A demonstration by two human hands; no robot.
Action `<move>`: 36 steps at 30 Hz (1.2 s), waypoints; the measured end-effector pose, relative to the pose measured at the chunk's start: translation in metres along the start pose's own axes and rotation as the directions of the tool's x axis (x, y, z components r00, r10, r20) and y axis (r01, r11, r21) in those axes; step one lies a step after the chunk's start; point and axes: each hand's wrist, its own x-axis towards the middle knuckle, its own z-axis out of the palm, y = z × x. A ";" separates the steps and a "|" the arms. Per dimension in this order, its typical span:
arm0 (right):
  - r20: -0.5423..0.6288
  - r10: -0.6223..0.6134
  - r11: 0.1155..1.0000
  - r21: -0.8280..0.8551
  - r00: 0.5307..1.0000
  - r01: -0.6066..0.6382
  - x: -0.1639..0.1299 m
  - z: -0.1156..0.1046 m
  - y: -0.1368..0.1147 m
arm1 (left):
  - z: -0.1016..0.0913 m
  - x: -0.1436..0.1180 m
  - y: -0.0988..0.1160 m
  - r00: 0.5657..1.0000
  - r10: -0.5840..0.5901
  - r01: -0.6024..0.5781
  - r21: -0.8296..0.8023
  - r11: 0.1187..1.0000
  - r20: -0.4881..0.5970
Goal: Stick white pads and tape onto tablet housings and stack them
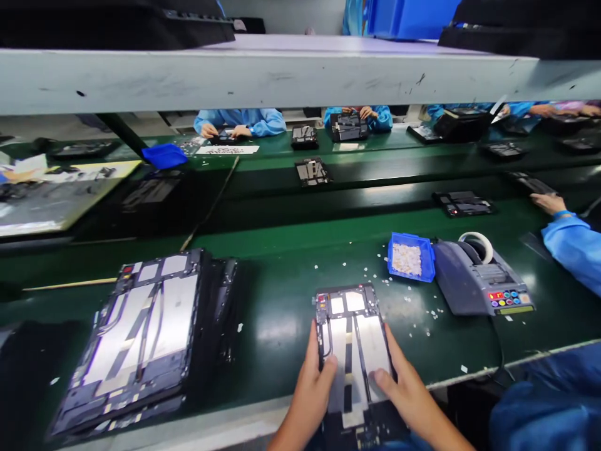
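Note:
An opened tablet chassis [353, 326] with silver battery panels and black flex strips lies flat on the green bench in front of me. My left hand [313, 382] rests along its left edge, thumb pressed onto the panel. On the right side my right hand [406, 391] grips the edge, thumb lying on the silver panel. Both hands hold the chassis down near its lower half.
A stack of similar chassis [141, 332] sits at the left. A blue tray of small white pieces [409, 257] and a grey tape dispenser [479, 279] stand to the right. White scraps litter the mat. Co-workers in blue sleeves [570, 244] work nearby; a grey shelf [282, 72] hangs overhead.

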 end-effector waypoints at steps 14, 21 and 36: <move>-0.120 -0.294 0.937 -0.231 0.948 0.261 0.040 -0.033 -0.064 | -0.019 0.093 0.117 0.702 0.350 -0.642 0.764 -0.067 0.621; -0.012 -0.298 0.931 -0.226 0.954 0.288 0.086 -0.004 -0.100 | -0.030 0.090 0.105 0.514 0.550 -0.687 0.700 -0.197 0.659; 0.188 -0.231 0.937 -0.223 0.955 0.270 0.125 0.036 -0.111 | -0.008 0.061 0.082 0.948 0.315 -0.290 0.505 0.813 0.037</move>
